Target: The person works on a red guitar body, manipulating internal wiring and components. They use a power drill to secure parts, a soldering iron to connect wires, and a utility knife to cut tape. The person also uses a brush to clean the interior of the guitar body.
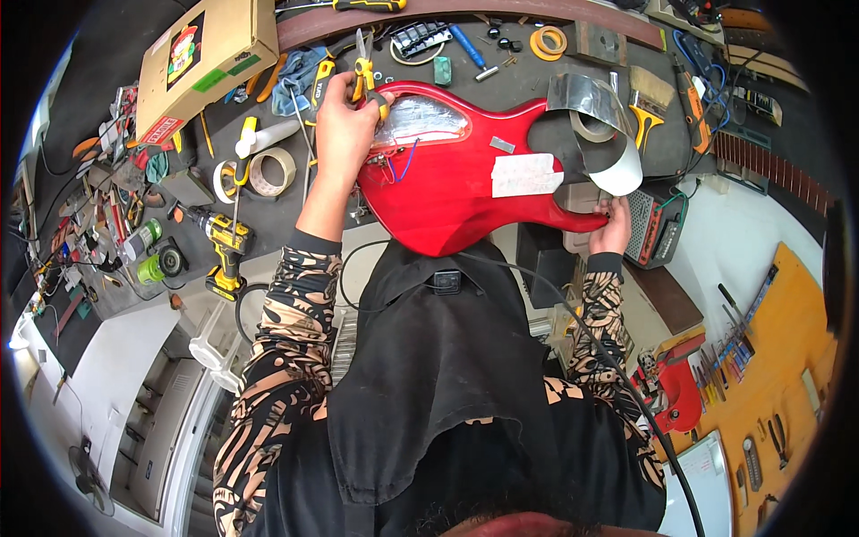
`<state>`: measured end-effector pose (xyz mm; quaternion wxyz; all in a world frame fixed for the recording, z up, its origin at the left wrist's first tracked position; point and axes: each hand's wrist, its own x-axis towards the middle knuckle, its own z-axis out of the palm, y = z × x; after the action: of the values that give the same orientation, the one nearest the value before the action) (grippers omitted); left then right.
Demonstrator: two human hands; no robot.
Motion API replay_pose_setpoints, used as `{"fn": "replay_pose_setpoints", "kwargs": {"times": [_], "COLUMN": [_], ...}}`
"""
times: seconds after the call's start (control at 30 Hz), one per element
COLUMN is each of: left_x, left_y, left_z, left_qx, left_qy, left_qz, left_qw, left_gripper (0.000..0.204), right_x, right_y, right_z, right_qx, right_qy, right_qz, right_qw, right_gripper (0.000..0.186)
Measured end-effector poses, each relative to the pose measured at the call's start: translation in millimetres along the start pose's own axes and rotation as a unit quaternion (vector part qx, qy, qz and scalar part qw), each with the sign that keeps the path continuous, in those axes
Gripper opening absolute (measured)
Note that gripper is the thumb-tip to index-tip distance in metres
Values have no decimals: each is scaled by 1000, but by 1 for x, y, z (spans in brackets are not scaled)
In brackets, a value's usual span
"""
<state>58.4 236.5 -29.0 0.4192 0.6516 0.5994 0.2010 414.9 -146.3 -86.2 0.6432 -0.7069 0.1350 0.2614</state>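
A red electric guitar body (438, 201) lies back up at the bench's near edge, against my apron. Shiny foil lines its open cavity (420, 121), with thin red and blue wires beside it. My left hand (344, 125) is closed around yellow-and-black pliers (362, 79), their pointed jaws slightly apart and away from me, over the cavity's left end. My right hand (611, 228) grips the tip of the body's lower right horn. A white paper (523, 174) and a small metal plate (503, 143) lie on the red back. Next to the upper horn, a foil strip (591, 94) curls around a tape roll.
Left on the bench are a cardboard box (210, 63), masking tape rolls (271, 172), a yellow cordless drill (225, 246) and scattered tools. A brush (649, 98) lies right, near a small amplifier (658, 224). A black cable (573, 313) runs across my front.
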Motion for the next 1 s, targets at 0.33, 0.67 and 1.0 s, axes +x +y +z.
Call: {"fn": "replay_pose_setpoints", "kwargs": {"times": [0.33, 0.67, 1.0], "left_x": [-27, -78, -115], "left_y": [33, 27, 9], "left_z": [-34, -67, -87], "left_qx": [120, -31, -115], "left_qy": [2, 12, -55], "left_qz": [15, 39, -23], "left_qw": [993, 999, 992], "left_gripper": [61, 56, 53], "right_x": [-90, -91, -108], "right_y": [-119, -123, -91], "right_z": [71, 312, 404], "right_qx": [-292, -543, -693], "right_qy": [-200, -617, -634], "right_qz": [-188, -192, -125], "right_qw": [916, 536, 319], "right_gripper": [35, 23, 19]}}
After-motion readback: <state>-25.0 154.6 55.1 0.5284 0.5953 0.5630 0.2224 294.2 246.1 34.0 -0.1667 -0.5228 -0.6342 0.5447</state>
